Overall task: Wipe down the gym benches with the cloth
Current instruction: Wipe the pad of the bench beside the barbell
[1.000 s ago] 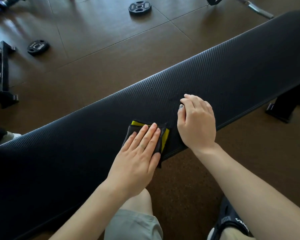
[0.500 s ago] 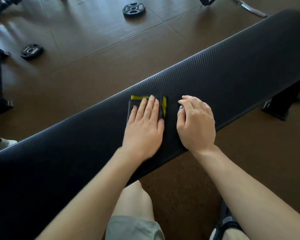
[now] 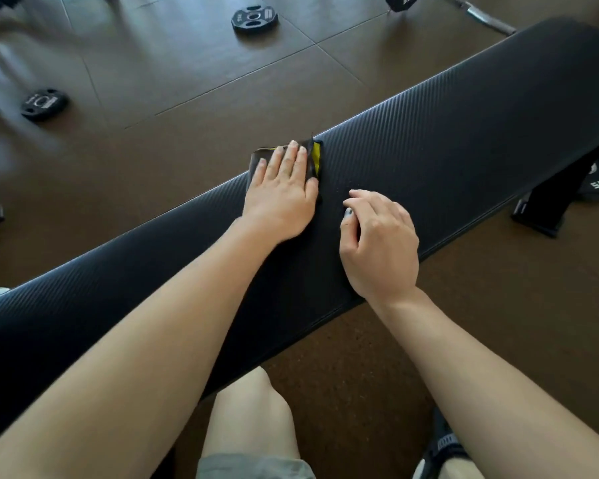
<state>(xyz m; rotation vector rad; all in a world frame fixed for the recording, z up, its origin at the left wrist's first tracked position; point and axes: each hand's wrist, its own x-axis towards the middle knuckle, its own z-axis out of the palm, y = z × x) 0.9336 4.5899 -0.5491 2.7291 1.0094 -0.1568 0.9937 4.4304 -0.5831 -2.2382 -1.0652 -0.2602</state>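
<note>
Head view: we press our left hand flat, fingers straight, on the dark cloth with its yellow edge, at the far edge of the black bench pad. Our right hand rests just right of it on the pad, fingers loosely curled, holding nothing. Two weight plates lie far on the brown floor.

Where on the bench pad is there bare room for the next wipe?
The black ribbed bench pad is bare right of the right hand, and left of the left forearm. The middle is crowded: left hand presses the black-and-yellow cloth.
</note>
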